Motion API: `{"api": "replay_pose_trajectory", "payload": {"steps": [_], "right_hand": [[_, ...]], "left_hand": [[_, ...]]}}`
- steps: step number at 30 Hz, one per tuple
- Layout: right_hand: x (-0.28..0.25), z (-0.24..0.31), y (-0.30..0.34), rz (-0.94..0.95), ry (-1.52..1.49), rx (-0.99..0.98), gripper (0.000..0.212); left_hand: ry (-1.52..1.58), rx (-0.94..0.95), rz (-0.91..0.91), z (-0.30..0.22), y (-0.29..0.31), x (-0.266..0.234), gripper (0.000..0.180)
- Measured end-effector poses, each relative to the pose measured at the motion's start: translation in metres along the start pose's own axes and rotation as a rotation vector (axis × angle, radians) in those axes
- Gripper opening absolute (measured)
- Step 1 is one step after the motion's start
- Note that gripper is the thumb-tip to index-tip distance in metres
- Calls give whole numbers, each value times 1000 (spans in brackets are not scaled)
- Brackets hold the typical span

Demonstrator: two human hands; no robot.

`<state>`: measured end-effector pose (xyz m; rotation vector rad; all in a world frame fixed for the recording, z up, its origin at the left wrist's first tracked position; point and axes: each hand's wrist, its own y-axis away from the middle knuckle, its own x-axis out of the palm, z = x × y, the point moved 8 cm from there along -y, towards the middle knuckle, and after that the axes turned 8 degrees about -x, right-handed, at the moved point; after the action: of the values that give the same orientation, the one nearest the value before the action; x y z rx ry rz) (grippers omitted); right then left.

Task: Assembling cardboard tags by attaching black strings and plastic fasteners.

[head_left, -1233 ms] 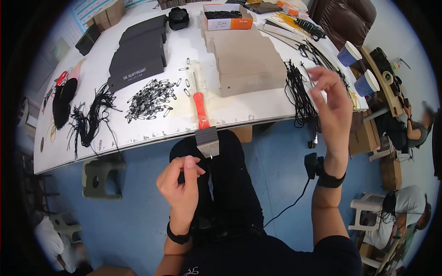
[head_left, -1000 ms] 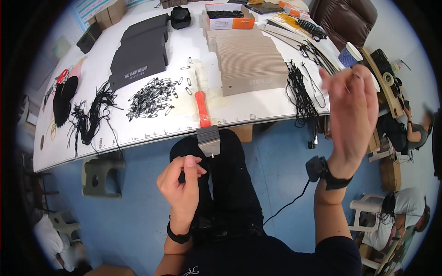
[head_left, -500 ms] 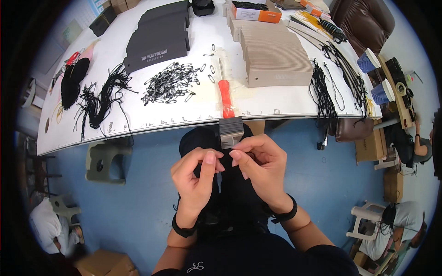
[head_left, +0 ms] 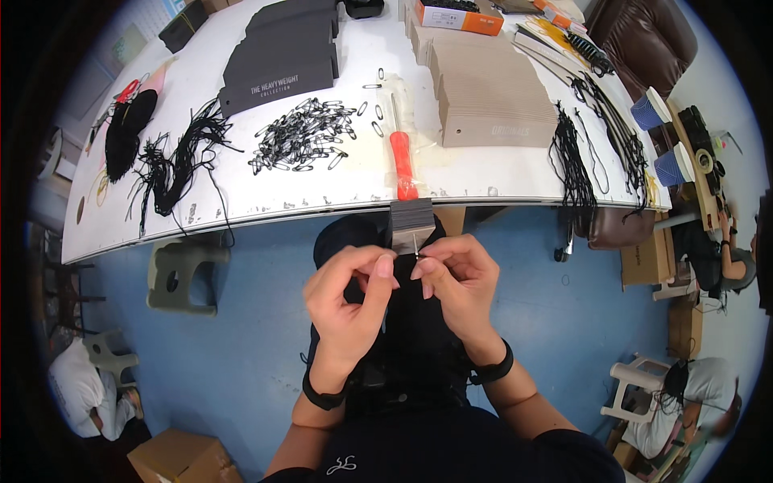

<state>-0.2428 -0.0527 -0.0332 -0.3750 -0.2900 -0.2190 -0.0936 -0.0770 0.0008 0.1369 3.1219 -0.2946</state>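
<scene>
My left hand [head_left: 352,294] and my right hand [head_left: 460,286] face each other over my lap, each pinching thumb to finger. A dark bit of cord [head_left: 420,257] shows at my right fingertips. What my left fingers hold is lost against my black trousers. Just beyond the fingertips, a small stack of dark and beige cards [head_left: 411,216] sits at the table's front edge, with a thin metal spike [head_left: 416,244] pointing from it toward me. Behind it, a red-handled tool [head_left: 402,161] with a thin shaft lies taped to the table.
Black safety pins [head_left: 302,133] lie heaped on the white table [head_left: 266,193], between dark cards [head_left: 278,64] and beige cards [head_left: 495,92]. Black cord bundles [head_left: 181,165] lie left, more cords [head_left: 572,161] right. Blue cups [head_left: 672,165] stand far right. Other people sit at both sides.
The view has shifted slightly. Both hands have come a little right and nearer the card stack, still pinching. The metal spike now shows more plainly beside my right fingertips.
</scene>
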Motion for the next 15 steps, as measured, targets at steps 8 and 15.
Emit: {"api": "replay_pose_trajectory", "payload": {"steps": [8, 15], "right_hand": [[-30, -37, 29, -45, 14, 156, 8], [-36, -44, 37, -50, 34, 197, 7]], "left_hand": [[-466, 571, -184, -36, 3, 7, 31], [-426, 557, -273, -35, 6, 6, 29]]}}
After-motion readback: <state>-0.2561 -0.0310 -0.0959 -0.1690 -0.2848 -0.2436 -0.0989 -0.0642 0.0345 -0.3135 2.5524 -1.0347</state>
